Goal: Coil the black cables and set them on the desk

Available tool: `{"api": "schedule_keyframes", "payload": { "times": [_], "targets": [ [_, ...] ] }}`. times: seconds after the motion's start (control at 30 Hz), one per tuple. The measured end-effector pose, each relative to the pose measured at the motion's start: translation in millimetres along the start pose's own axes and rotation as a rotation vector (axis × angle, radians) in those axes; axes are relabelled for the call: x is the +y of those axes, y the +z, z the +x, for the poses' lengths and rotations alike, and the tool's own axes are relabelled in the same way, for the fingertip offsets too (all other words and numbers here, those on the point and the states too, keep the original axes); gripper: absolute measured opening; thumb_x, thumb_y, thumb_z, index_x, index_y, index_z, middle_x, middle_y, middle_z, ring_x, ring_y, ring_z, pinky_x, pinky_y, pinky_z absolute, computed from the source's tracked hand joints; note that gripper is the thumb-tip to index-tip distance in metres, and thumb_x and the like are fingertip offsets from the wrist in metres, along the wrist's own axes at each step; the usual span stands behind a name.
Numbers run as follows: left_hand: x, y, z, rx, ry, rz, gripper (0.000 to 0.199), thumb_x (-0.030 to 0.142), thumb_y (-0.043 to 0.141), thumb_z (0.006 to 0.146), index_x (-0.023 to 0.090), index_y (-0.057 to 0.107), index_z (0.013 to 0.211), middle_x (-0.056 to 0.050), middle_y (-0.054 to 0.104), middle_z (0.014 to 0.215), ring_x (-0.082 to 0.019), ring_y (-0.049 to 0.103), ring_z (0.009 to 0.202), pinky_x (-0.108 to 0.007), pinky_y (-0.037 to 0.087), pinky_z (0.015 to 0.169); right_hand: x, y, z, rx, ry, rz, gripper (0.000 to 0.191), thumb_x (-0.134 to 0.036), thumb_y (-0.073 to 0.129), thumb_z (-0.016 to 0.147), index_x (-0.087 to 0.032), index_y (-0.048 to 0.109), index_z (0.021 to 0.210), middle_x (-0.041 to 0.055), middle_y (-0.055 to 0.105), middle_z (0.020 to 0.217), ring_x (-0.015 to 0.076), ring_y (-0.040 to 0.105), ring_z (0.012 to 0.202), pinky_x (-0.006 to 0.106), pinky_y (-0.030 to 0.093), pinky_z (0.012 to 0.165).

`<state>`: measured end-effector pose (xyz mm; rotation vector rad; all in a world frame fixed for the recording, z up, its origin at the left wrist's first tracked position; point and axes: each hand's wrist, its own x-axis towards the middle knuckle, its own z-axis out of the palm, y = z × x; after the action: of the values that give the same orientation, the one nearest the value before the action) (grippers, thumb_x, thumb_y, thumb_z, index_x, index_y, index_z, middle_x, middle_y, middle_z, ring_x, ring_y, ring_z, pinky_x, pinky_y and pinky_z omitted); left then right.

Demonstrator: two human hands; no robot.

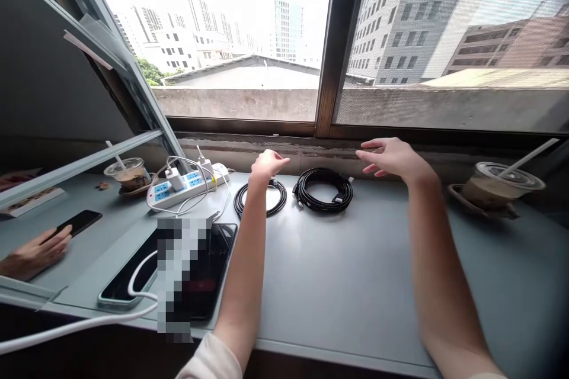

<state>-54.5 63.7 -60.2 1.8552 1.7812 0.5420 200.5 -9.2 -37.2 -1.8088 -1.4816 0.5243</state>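
Containers, placed rel. to thick coil of glossy black cable [320, 207] on grey desk [347, 284]: (1) clear plastic lidded cup [486, 192], white straw, milky-brown drink, well to R; (2) similar clear cup [128, 176], brown drink, far L. Thinner black cable coil [283, 196]: just L. L hand [267, 164]: behind-L, empty, fingers bent, thumb apart. R hand [389, 159]: behind-R, empty, fingers loosely spread, pointing L.
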Motion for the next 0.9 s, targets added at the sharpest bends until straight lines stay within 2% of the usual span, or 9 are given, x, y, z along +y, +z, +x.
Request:
{"api": "schedule_keyframes", "payload": {
  "times": [0.07,0.2,0.33,0.43,0.6,0.7,0.9],
  "targets": [
    [-12,-5.6,6,0.014,-0.021,-0.043,0.037,0.046,0.053,0.078,0.016,0.063,0.099,-0.006,0.068,0.090,-0.013,0.061,0.064,-0.024,0.047,0.066,-9,-7,-11,0.046,-0.021,0.052,0.037,-0.033,0.064,0.075,-0.016,0.061,0.108,0.0081,0.068,0.090,0.0168,0.067,0.064,0.023,0.054,0.049],
    [-29,-13.9,11,0.019,-0.061,-0.106,0.037,0.045,0.056,0.078,0.015,0.063,0.098,-0.006,0.068,0.087,-0.009,0.057,0.055,-0.021,0.045,0.058,-24,-15,-28,0.189,-0.192,0.134,0.024,-0.030,0.063,0.076,-0.018,0.067,0.096,0.0067,0.069,0.077,0.0169,0.065,0.056,0.022,0.050,0.043],
    [-39,-20.6,12,0.026,-0.087,-0.150,0.039,0.044,0.052,0.081,0.014,0.061,0.104,-0.008,0.067,0.095,-0.007,0.057,0.057,-0.018,0.044,0.056,-33,-19,-39,0.255,-0.244,0.127,0.021,-0.029,0.062,0.076,-0.021,0.068,0.096,0.0033,0.069,0.077,0.0153,0.065,0.056,0.020,0.048,0.042],
    [-45,-19.7,14,-0.036,-0.125,-0.158,0.035,0.042,0.052,0.082,0.013,0.063,0.096,-0.009,0.067,0.096,-0.008,0.059,0.058,-0.018,0.045,0.056,-38,-23,-47,0.313,-0.286,0.120,0.023,-0.029,0.065,0.074,-0.024,0.068,0.096,0.0018,0.068,0.078,0.0147,0.065,0.056,0.020,0.048,0.041],
    [-51,-2.0,20,-0.322,-0.250,-0.085,0.032,0.044,0.065,0.072,0.012,0.064,0.073,-0.010,0.069,0.074,-0.015,0.063,0.054,-0.022,0.046,0.052,-48,-28,-64,0.408,-0.379,0.105,0.026,-0.032,0.068,0.072,-0.023,0.070,0.096,0.0020,0.068,0.077,0.0126,0.063,0.051,0.019,0.048,0.042],
    [-47,12.7,23,-0.453,-0.290,-0.021,0.032,0.044,0.071,0.064,0.014,0.062,0.064,-0.009,0.068,0.068,-0.020,0.065,0.057,-0.026,0.049,0.055,-53,-31,-73,0.414,-0.414,0.123,0.026,-0.033,0.068,0.071,-0.022,0.070,0.095,0.0020,0.068,0.076,0.0118,0.062,0.050,0.018,0.048,0.041],
    [-27,35.2,28,-0.446,-0.285,0.164,0.026,0.034,0.074,0.059,0.016,0.056,0.056,-0.006,0.066,0.061,-0.025,0.067,0.071,-0.033,0.049,0.069,-56,-32,-80,0.384,-0.440,0.131,0.026,-0.034,0.069,0.070,-0.023,0.070,0.094,0.0022,0.068,0.075,0.0124,0.062,0.050,0.017,0.045,0.037]
  ]
}}
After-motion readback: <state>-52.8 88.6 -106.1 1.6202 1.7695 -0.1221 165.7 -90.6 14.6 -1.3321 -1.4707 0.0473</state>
